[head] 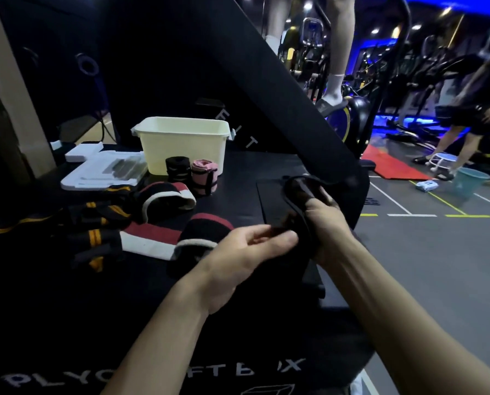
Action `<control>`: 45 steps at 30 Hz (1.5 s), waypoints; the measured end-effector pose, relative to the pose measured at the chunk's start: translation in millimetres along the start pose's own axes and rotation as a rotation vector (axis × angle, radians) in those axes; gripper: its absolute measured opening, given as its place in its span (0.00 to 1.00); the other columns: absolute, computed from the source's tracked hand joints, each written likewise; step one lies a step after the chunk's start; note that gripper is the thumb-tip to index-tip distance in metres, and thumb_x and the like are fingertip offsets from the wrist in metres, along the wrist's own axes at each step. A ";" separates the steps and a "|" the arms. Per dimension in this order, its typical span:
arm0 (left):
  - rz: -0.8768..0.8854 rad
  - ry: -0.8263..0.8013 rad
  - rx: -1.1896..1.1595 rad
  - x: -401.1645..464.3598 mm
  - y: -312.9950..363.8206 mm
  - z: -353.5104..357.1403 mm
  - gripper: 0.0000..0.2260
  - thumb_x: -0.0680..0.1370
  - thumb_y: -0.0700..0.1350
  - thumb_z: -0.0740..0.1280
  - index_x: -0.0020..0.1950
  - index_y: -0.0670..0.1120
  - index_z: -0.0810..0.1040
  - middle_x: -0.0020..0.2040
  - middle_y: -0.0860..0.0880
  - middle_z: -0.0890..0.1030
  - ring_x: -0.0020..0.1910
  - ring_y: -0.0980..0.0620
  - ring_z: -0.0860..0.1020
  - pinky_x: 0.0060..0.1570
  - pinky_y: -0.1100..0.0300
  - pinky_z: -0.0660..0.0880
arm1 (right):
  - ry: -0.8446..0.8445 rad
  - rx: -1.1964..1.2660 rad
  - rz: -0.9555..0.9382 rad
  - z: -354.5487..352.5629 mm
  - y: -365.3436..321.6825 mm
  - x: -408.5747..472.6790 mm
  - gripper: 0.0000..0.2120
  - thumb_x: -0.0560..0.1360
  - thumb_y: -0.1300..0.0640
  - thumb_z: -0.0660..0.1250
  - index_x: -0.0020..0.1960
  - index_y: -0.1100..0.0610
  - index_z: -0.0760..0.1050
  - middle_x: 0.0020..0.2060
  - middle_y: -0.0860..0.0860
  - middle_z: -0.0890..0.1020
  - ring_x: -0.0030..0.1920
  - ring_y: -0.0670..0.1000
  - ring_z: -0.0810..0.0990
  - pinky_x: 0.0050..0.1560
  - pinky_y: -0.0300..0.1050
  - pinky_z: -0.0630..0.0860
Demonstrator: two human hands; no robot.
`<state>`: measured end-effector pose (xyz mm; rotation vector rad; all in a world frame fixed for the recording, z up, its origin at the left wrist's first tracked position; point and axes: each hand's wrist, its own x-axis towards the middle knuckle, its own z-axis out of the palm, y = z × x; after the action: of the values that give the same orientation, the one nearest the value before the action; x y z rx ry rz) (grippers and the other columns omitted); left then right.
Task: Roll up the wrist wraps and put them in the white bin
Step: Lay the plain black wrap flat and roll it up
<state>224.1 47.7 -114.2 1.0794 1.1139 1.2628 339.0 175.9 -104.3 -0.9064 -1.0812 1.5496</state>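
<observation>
- Looking down over our two bare forearms, we see both hands meeting over the right part of the black surface [53,295], which carries white lettering near its front edge.
- Our right hand [328,220] is curled round a black wrist wrap [301,195], whose thin loop arches above the fingers.
- Our left hand [249,249] pinches the near end of that same wrap between thumb and fingertips.
- The white bin [182,143] stands at the back of the surface, open side up; we cannot tell what lies inside.
- Just in front of the bin stand two rolled wraps side by side: a black roll [177,169] and a pink roll [205,176].
- A red, black and white wrap [167,238] lies unrolled left of our hands, with a second one of the same colours [167,196] behind it.
- Black wraps with orange stripes [95,223] sprawl in a loose heap further left.
- A white tray [101,173] lies left of the bin, touching or almost touching its base.
- Beyond the surface to the right we see grey gym floor [437,252] with painted lines, a red mat [392,163] and exercise machines.
</observation>
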 end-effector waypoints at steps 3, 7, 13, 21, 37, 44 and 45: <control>0.009 -0.030 0.359 5.2 -4.0 3.9 0.24 0.71 0.57 0.80 0.64 0.57 0.80 0.58 0.57 0.85 0.60 0.57 0.82 0.64 0.55 0.77 | 0.026 -0.116 -0.215 -1.9 -6.7 14.0 0.05 0.75 0.60 0.75 0.49 0.51 0.84 0.39 0.48 0.86 0.41 0.51 0.85 0.47 0.54 0.84; 0.055 -0.018 0.401 15.8 -5.6 -0.3 0.19 0.71 0.47 0.75 0.60 0.61 0.80 0.56 0.56 0.85 0.56 0.56 0.83 0.60 0.54 0.80 | 0.028 -0.092 -0.327 2.3 -27.1 43.2 0.15 0.78 0.70 0.68 0.57 0.52 0.78 0.51 0.54 0.85 0.50 0.52 0.83 0.56 0.47 0.81; -0.083 -0.073 0.004 32.1 -7.5 -6.0 0.19 0.71 0.39 0.65 0.62 0.39 0.78 0.59 0.40 0.84 0.56 0.40 0.84 0.53 0.45 0.78 | 0.080 -0.197 -0.328 0.6 -58.3 108.3 0.09 0.76 0.50 0.74 0.43 0.56 0.82 0.41 0.58 0.82 0.43 0.55 0.76 0.43 0.52 0.72; 0.033 0.029 -0.166 56.0 -16.1 -17.0 0.12 0.84 0.38 0.63 0.65 0.36 0.79 0.60 0.36 0.84 0.60 0.40 0.82 0.61 0.52 0.78 | 0.021 -0.383 0.038 -15.5 -38.0 195.7 0.08 0.81 0.56 0.69 0.44 0.57 0.79 0.35 0.53 0.79 0.32 0.48 0.77 0.32 0.39 0.75; -0.024 0.112 0.016 85.3 -46.6 -26.2 0.23 0.81 0.55 0.65 0.73 0.45 0.74 0.59 0.46 0.86 0.59 0.47 0.83 0.54 0.53 0.80 | -0.097 -0.860 0.131 -1.4 47.1 266.6 0.07 0.78 0.58 0.72 0.47 0.62 0.80 0.31 0.58 0.73 0.20 0.48 0.69 0.23 0.35 0.65; -0.025 0.099 -0.028 88.2 -49.3 -19.2 0.16 0.86 0.47 0.61 0.73 0.45 0.73 0.55 0.47 0.87 0.54 0.50 0.85 0.45 0.62 0.77 | 0.000 -0.947 0.015 -9.6 50.1 277.1 0.08 0.77 0.56 0.73 0.48 0.62 0.82 0.27 0.53 0.74 0.23 0.50 0.69 0.21 0.37 0.64; -0.019 0.100 -0.035 88.7 -48.6 -18.1 0.16 0.86 0.47 0.62 0.73 0.45 0.73 0.55 0.46 0.87 0.55 0.50 0.85 0.47 0.60 0.78 | 0.006 -0.933 0.007 -10.4 50.0 278.1 0.09 0.77 0.56 0.73 0.49 0.63 0.82 0.27 0.53 0.74 0.23 0.50 0.69 0.22 0.38 0.64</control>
<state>213.1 135.2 -167.0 0.9868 1.1702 1.3286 272.1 444.0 -164.4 -1.5106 -1.8389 0.9983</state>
